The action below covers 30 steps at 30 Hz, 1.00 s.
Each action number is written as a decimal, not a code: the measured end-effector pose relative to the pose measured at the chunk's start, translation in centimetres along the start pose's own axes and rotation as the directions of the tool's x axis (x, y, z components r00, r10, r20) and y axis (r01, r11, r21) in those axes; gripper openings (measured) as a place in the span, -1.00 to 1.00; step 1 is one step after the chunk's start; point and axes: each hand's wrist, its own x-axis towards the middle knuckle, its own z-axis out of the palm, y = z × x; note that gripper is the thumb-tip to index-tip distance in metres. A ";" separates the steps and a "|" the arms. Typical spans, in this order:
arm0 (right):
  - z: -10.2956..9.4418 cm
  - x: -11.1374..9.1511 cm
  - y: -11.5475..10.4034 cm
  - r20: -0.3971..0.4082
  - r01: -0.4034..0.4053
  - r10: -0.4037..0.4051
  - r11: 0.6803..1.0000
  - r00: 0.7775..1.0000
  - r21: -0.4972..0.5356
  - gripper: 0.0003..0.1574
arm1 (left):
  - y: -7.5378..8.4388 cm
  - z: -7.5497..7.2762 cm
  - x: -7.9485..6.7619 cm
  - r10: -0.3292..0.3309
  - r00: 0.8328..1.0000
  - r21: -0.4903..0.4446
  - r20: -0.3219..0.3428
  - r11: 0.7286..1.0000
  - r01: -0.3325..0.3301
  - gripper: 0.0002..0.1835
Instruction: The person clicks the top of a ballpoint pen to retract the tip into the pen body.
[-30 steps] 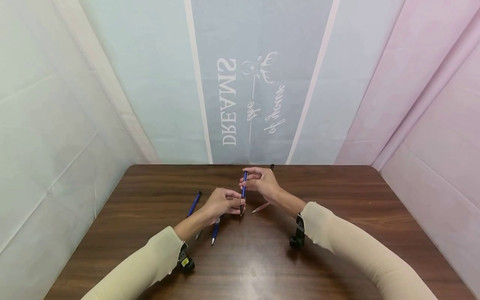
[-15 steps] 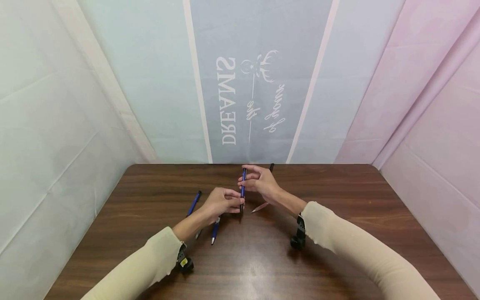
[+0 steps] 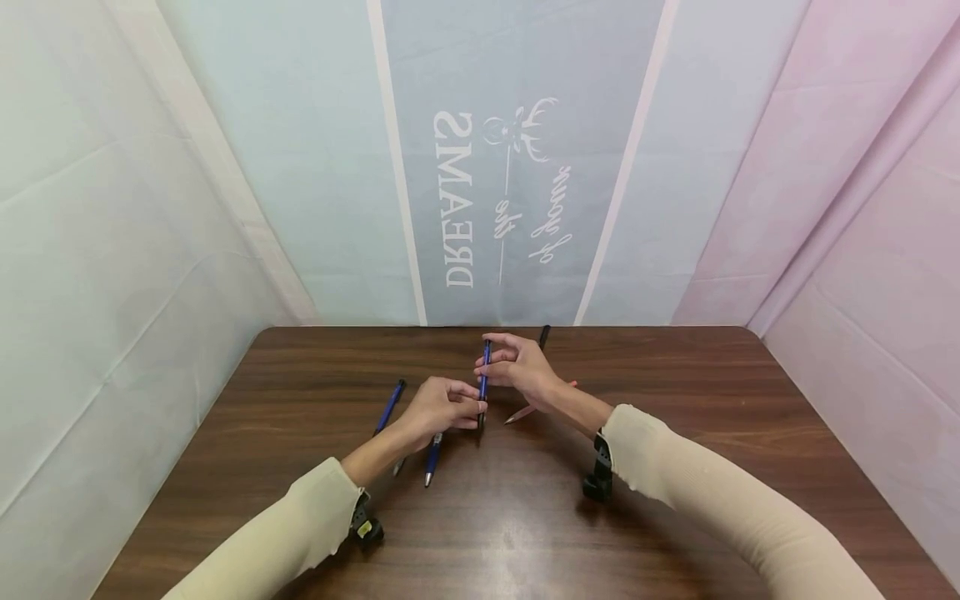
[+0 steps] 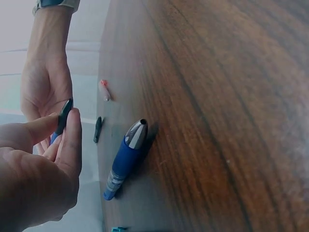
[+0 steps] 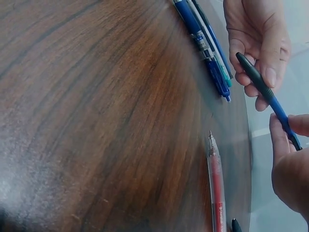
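Your left hand point(image 3: 441, 406) pinches the dark lower end of the blue pen point(image 3: 483, 382), thumb and fingers curled round it. Your right hand point(image 3: 522, 367) grips its upper barrel, fingers closed. The pen stands near upright above the wooden table point(image 3: 675, 467). A second blue pen point(image 4: 124, 160) lies just below your left hand; a red pen point(image 5: 216, 183) lies beside your right.

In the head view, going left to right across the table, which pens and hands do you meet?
Blue pen lying alone → left hand → blue pen held upright by both hands → right hand → black pen at the far edge. The pens under the left hand and the red one by the right wrist overlap, so they are left out.
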 end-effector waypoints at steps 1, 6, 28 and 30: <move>0.1 0.0 0.1 0.003 0.001 -0.001 1.000 1.000 -0.007 -0.23 | -0.1 -0.1 -0.1 0.001 1.000 0.004 0.002 1.000 -0.001 -0.75; 0.4 -0.2 0.3 0.012 -0.005 0.005 1.000 1.000 -0.023 -0.21 | -0.3 -0.3 -0.5 0.005 1.000 0.030 0.011 1.000 -0.005 -0.74; 0.9 -1.3 0.6 0.061 0.039 -0.025 0.970 0.998 -0.240 -0.24 | -0.8 -0.5 -2.6 0.022 1.000 0.143 0.018 0.989 -0.024 -0.80; 0.9 -1.4 0.8 0.060 0.038 -0.023 0.965 0.998 -0.259 -0.25 | -0.9 -0.4 -2.7 0.032 0.999 0.144 0.024 0.989 -0.035 -0.82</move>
